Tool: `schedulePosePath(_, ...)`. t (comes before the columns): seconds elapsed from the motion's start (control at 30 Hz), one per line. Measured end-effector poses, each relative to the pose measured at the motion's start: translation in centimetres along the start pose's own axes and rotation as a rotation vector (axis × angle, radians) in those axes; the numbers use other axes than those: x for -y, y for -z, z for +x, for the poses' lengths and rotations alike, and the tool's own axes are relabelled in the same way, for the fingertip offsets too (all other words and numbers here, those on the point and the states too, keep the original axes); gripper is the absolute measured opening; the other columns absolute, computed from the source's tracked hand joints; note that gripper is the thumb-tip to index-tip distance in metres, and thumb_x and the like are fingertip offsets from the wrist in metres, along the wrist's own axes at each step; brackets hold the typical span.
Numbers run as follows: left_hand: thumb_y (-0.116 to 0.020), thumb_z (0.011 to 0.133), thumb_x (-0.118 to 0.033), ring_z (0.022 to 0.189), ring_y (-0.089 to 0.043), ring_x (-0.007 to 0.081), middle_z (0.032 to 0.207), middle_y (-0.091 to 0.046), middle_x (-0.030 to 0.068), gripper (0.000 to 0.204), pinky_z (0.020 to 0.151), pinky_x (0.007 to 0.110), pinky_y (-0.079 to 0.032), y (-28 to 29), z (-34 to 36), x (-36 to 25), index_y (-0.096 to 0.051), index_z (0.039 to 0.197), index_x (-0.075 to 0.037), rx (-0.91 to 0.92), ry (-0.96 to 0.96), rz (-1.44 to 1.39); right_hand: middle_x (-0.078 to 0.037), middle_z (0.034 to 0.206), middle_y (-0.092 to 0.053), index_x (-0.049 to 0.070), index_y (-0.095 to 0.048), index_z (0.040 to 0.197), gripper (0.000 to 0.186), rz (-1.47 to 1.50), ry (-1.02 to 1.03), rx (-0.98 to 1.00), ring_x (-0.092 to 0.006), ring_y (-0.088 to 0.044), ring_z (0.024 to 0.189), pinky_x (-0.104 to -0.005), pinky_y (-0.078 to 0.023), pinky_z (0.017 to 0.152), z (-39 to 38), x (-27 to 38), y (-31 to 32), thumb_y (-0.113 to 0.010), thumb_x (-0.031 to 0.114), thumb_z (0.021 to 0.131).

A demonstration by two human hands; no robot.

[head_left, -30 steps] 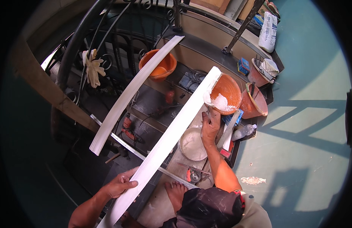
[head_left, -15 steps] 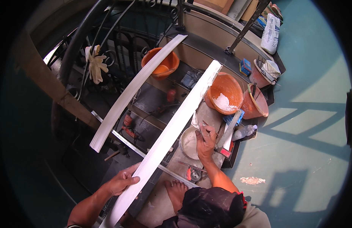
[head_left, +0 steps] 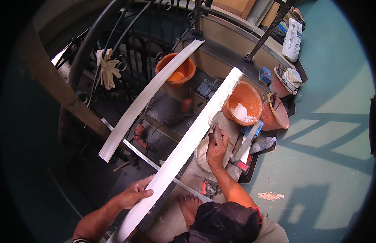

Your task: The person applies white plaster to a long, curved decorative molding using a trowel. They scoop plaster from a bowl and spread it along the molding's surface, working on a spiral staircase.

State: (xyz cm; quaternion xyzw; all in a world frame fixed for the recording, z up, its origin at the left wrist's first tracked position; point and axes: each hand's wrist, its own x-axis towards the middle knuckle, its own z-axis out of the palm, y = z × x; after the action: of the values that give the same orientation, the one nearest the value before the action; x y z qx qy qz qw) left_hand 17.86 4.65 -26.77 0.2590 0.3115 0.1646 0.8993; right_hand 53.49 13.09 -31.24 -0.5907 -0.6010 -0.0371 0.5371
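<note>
A long white moulding strip [head_left: 175, 162] runs slantwise from my lap to the upper middle, with wet white plaster along its far right edge. My left hand [head_left: 136, 193] grips its near part, thumb on top and fingers partly hidden beneath. My right hand [head_left: 217, 150] is closed around a thin plaster-smeared spatula [head_left: 216, 128], mostly covered by my fingers. The spatula's tip is at the strip's right edge, beside a lump of plaster. Below this hand stands a round bowl of pale plaster [head_left: 202, 156].
A second moulding strip [head_left: 143, 103] lies to the left across a metal bar [head_left: 141, 153]. Orange basins [head_left: 246, 97] [head_left: 188, 75], one with white powder, stand on the steps. A handsaw [head_left: 246, 141], a plastic bottle [head_left: 263, 144], a red power tool [head_left: 140, 135] and a railing [head_left: 84, 44] surround me.
My right hand has moved up and left from over the bowl, bringing the spatula to the strip's edge. My left hand keeps its grip. The whole view has shifted slightly.
</note>
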Motion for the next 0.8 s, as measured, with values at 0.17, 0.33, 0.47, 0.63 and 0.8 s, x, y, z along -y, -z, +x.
schedulePosePath(0.17, -0.075, 0.096, -0.026, 0.078, -0.073, 0.0190, 0.108, -0.068, 0.0094, 0.087, 0.063, 0.043, -0.068, -0.2, 0.1, -0.1, -0.024, 0.165, -0.018, 0.002, -0.014, -0.002, -0.011, 0.109, -0.053, 0.007, -0.063, 0.143, 0.058, 0.035, 0.017, 0.087, -0.0251, -0.056, 0.100, -0.0314, -0.048, 0.090, -3.0, 0.8, 0.9, -0.072, -0.011, 0.088)
schedulePosePath(0.33, -0.076, 0.095, -0.028, 0.077, -0.073, 0.0178, 0.105, -0.069, 0.0090, 0.089, 0.063, 0.042, -0.068, -0.5, 0.0, -0.6, -0.023, 0.165, -0.017, -0.025, -0.025, -0.005, -0.008, 0.108, -0.053, 0.010, -0.066, 0.140, 0.066, 0.109, 0.038, 0.117, -0.0232, -0.056, 0.097, -0.0313, -0.050, 0.087, -4.3, 1.5, 2.6, -0.075, -0.017, 0.081)
schedulePosePath(0.47, -0.076, 0.095, -0.029, 0.077, -0.073, 0.0173, 0.105, -0.069, 0.0094, 0.089, 0.064, 0.041, -0.068, -0.7, -0.1, -0.5, -0.022, 0.165, -0.016, -0.046, -0.034, 0.031, -0.008, 0.108, -0.054, 0.010, -0.068, 0.139, 0.065, -0.161, 0.232, 0.025, -0.0221, -0.055, 0.097, -0.0316, -0.050, 0.086, -0.2, -0.5, 2.3, -0.076, -0.017, 0.080)
schedulePosePath(0.63, -0.075, 0.096, -0.027, 0.077, -0.072, 0.0172, 0.108, -0.068, 0.0100, 0.089, 0.064, 0.041, -0.068, -0.9, -0.1, -0.8, -0.022, 0.165, -0.015, -0.026, -0.049, 0.044, -0.009, 0.107, -0.053, 0.008, -0.066, 0.141, 0.058, -0.137, 0.055, -0.094, -0.0232, -0.055, 0.098, -0.0346, -0.050, 0.088, 4.9, -3.4, 1.5, -0.073, -0.011, 0.087)
schedulePosePath(0.8, -0.074, 0.096, -0.026, 0.077, -0.072, 0.0167, 0.107, -0.067, 0.0096, 0.087, 0.063, 0.041, -0.068, -0.8, -0.1, -0.8, -0.022, 0.165, -0.014, -0.035, -0.060, 0.034, -0.009, 0.104, -0.053, 0.007, -0.067, 0.139, 0.050, -0.049, 0.094, -0.029, -0.0235, -0.056, 0.098, -0.0335, -0.050, 0.088, 4.7, -2.1, 1.7, -0.071, -0.006, 0.091)
